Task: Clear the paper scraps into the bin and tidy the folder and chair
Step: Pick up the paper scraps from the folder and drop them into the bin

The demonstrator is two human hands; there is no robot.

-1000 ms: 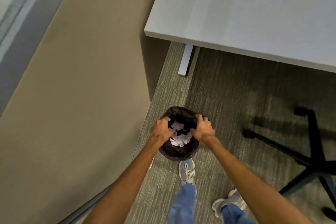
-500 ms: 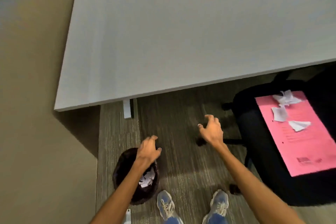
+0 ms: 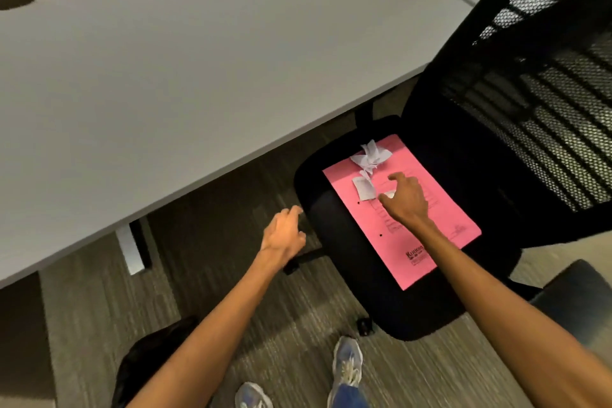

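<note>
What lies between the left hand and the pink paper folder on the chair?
In the head view, only the black chair seat's front edge separates the left hand from the pink paper folder; no scraps lie there.

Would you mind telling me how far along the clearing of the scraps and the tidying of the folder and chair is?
Partly done at best. In hand: the right hand reaches over the pink folder on the chair seat, open above a scrap; the left hand hangs empty beside the seat. Left: white paper scraps lie on the folder, which is not put away, and the chair stands out from the desk. The bin sits at lower left, contents hidden.
</note>
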